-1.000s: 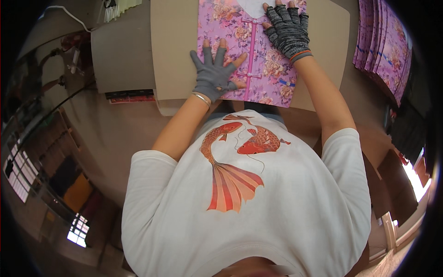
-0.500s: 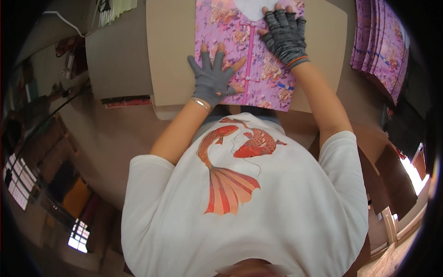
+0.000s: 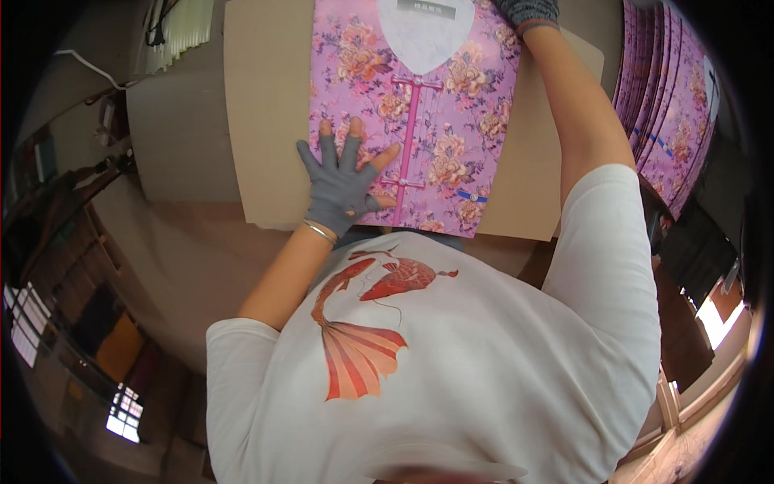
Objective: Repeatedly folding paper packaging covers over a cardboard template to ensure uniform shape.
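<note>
A folded purple floral blouse [image 3: 451, 153] lies flat on a tan board [image 3: 270, 113]. Pink piping with knot fastenings runs down its middle, and a white insert [image 3: 427, 44] fills the neckline. My left hand [image 3: 343, 181], in a grey fingerless glove, rests flat with spread fingers on the lower left part of the blouse and across its left edge. Reaching to the far right corner, my right hand [image 3: 530, 11] wears a darker mottled glove with an orange cuff edge. Its fingers are mostly cut off by the picture's top, so their grip is hidden.
To the right stands a fanned stack of similar purple floral blouses [image 3: 657, 105]. Left of the board is a grey-brown surface [image 3: 173, 137], with pale strips [image 3: 187, 36] beyond it. My body is close to the board's near edge.
My right hand has gone from beside the neckline out to the far right corner, uncovering the white insert. My left hand stays spread on the blouse's lower left. The whole view has shifted.
</note>
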The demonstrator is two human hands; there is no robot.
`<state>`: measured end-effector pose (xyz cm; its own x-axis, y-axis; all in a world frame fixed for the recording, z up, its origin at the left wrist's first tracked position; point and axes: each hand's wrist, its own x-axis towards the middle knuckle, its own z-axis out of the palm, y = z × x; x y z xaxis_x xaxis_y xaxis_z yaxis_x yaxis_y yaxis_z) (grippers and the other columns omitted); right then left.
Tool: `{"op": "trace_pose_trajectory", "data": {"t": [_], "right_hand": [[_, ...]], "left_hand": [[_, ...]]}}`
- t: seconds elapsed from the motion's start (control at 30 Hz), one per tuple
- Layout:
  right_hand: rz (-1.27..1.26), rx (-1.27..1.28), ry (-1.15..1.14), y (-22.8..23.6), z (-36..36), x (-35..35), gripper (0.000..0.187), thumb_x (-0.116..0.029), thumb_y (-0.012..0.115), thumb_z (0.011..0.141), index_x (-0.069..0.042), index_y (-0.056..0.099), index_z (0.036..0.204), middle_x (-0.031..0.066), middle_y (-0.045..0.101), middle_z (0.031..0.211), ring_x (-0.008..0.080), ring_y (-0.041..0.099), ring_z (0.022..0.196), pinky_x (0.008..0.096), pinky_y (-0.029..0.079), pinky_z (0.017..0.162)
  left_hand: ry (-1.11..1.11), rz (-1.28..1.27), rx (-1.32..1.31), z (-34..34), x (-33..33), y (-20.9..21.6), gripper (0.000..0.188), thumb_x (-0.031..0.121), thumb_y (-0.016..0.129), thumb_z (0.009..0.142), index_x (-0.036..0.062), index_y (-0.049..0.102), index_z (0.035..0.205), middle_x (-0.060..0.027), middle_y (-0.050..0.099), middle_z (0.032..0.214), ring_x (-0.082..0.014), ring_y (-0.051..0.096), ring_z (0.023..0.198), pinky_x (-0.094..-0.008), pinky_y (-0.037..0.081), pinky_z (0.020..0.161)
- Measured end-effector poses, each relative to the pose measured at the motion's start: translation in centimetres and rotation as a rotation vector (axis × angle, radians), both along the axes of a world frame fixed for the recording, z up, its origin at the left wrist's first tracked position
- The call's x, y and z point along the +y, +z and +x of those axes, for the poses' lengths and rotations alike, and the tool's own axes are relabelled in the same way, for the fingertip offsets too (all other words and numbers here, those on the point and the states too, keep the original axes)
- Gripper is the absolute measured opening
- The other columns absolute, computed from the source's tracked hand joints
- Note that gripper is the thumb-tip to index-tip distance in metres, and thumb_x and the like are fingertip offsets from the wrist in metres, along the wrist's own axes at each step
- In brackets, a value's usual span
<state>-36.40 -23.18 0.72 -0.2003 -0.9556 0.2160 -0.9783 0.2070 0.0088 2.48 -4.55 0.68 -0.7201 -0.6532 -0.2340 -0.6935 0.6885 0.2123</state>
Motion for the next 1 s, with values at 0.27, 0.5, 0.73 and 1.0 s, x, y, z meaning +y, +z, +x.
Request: {"op": "trace_pose_trajectory", "data": {"t": [0.27,0.5,0.73,1.0], "right_hand": [[0.241,0.116,0.198,0.8,7.0,12.0,0.065,-0.051,0.050,0.093,-0.014,0.045,0.147,0.0176,0.038,0.155,0.0377,0.030,0.145,0.0616,0.017,0.116],[0.192,-0.161,0.409,0.1,15.1,33.3,0.071,-0.049,0.065,0.082,-0.018,0.050,0.144,0.0137,0.041,0.152,0.0369,0.029,0.145,0.0653,0.017,0.114],[0.118,-0.333,0.044,0.7,19.6,41.2,0.069,-0.033,0.071,0.082,-0.012,0.049,0.143,0.0186,0.043,0.148,0.0372,0.037,0.139,0.0535,0.026,0.116],[-0.147,-1.150,-0.681,-1.8,19.3,38.3,0.071,-0.021,0.075,0.082,0.002,0.044,0.141,0.0203,0.053,0.130,0.0304,0.055,0.116,0.0429,0.049,0.096]], "left_hand": [[-0.011,-0.066,-0.070,-0.2,-0.2,0.2,0.095,0.081,0.059,0.068,0.0461,0.032,0.151,-0.0199,0.011,0.164,-0.0584,0.013,0.142,-0.0787,0.016,0.099],[-0.023,-0.059,-0.139,-0.7,0.0,0.7,0.095,0.082,0.058,0.069,0.0469,0.029,0.152,-0.0182,0.010,0.165,-0.0558,0.005,0.145,-0.0787,0.010,0.102],[-0.015,-0.177,0.041,1.0,0.6,-0.7,0.091,0.074,0.059,0.077,0.0374,0.028,0.155,-0.0211,0.018,0.162,-0.0518,0.011,0.146,-0.0743,0.011,0.108],[0.041,-0.278,0.317,5.9,5.0,-4.6,0.096,0.066,0.064,0.080,0.0120,0.034,0.153,-0.0314,0.020,0.157,-0.0539,0.017,0.144,-0.0633,0.016,0.115]]}}
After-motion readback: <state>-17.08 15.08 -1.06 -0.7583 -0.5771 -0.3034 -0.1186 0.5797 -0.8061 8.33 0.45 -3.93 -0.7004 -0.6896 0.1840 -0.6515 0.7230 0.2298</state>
